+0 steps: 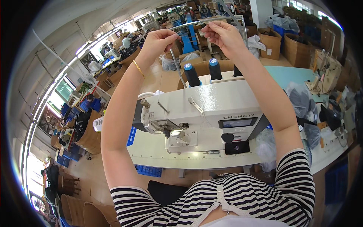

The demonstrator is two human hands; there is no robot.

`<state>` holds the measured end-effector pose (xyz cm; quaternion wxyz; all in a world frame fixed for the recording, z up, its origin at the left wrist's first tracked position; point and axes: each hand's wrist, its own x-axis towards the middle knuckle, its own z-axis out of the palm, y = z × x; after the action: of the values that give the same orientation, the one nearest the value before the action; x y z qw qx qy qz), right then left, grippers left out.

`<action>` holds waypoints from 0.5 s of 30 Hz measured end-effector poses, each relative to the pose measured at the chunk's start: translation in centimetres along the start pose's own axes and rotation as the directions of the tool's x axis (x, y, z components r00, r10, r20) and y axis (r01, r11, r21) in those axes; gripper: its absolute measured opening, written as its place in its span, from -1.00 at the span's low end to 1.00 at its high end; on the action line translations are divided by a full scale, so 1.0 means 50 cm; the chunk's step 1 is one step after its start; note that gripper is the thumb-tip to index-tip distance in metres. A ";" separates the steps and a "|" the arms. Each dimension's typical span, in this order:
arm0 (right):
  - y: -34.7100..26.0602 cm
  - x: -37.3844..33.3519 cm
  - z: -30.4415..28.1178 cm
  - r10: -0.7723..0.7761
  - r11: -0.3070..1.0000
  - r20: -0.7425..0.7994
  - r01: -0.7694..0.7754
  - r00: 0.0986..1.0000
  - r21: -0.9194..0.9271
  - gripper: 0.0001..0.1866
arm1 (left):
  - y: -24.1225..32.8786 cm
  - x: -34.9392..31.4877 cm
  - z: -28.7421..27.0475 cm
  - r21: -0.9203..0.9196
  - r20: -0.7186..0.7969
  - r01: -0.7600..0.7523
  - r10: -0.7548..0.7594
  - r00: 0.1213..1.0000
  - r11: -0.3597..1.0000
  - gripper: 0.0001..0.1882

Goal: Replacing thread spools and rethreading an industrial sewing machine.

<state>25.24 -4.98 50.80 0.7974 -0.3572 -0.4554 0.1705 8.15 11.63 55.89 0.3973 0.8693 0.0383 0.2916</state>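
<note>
Striped shirt [261, 193] up close; arms raised past white sewing machine [166, 103], hands up by metal thread rack [189, 25].
Left hand [160, 42] pinched, thumb against fingers, near rack's upright; right hand [226, 36] also pinched, by curved top bar. Can't tell what, if anything, sits between fingertips; any strand too fine to see. Rack rises behind machine, its bar higher than black thread cones [192, 76]. Rack probably stiff, smooth, a bit slippery; best gripped at top bar. Cones look light, soft-wound; hold around the middle.
</note>
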 end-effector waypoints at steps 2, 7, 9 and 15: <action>-0.002 -0.001 -0.007 -0.001 1.000 -0.019 0.001 1.000 -0.023 -0.84 | 0.017 -0.006 0.020 0.079 -0.030 -0.048 0.051 0.998 0.996 -0.79; -0.022 -0.009 0.005 -0.231 0.784 0.159 0.280 0.960 -0.554 -0.81 | 0.064 -0.012 0.056 0.067 -0.006 -0.093 0.094 0.996 0.993 -0.74; -0.038 -0.022 0.023 -0.261 0.727 0.224 0.344 0.939 -0.595 -0.80 | 0.087 -0.023 0.077 -0.347 0.121 0.012 0.033 0.992 0.938 -0.70; -0.050 -0.020 0.034 -0.269 0.579 0.284 0.390 0.920 -0.716 -0.79 | 0.063 -0.013 0.076 -0.224 0.062 0.004 0.010 0.998 0.975 -0.84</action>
<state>23.13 -6.58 52.60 0.5551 -0.5537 -0.5991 -0.1624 9.12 6.73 55.86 0.4935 0.8277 -0.0086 0.2671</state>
